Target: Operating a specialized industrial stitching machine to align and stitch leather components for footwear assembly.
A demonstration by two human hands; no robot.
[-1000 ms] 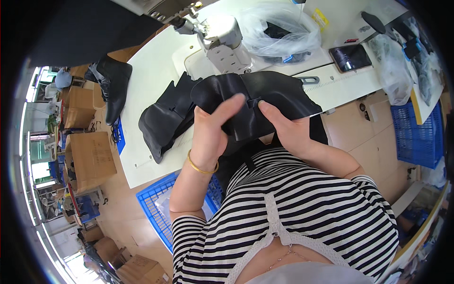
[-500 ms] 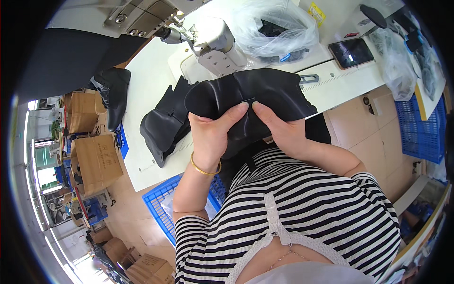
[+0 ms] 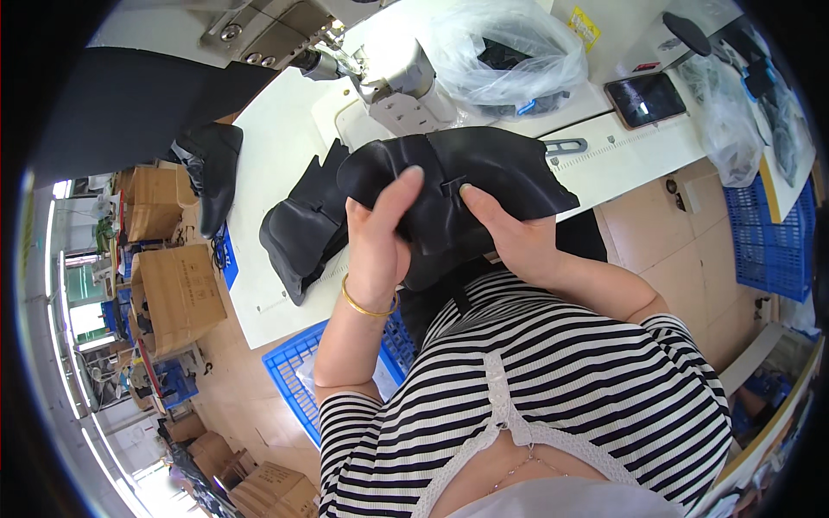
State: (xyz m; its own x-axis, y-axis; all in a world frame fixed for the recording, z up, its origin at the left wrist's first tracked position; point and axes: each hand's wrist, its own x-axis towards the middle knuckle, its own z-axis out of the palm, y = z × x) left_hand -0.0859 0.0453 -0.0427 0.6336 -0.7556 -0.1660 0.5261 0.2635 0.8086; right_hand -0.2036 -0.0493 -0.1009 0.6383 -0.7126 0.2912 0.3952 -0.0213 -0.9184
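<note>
A black leather boot upper (image 3: 496,160) is stretched between my two hands above the table's front edge. My left hand (image 3: 380,229) grips its left end, the thumb lying over the top and the fingers hidden underneath. My right hand (image 3: 522,246) holds the near side, its thumb pressed beside a small slit or tab at the middle seam; its other fingers are out of sight below. On the table to the left rests a second black boot upper (image 3: 298,224), partly folded.
The sewing machine's post (image 3: 401,86) stands beyond the upper. Behind it are a clear plastic bag (image 3: 509,60) and a phone (image 3: 644,99). A finished-looking black boot (image 3: 211,173) sits at the table's left edge. Blue crates (image 3: 294,371) and cardboard boxes (image 3: 177,298) stand lower down.
My left thumb has moved left and up, away from the middle seam, baring the small slit. The right thumb stays by the seam, and the upper has barely shifted.
</note>
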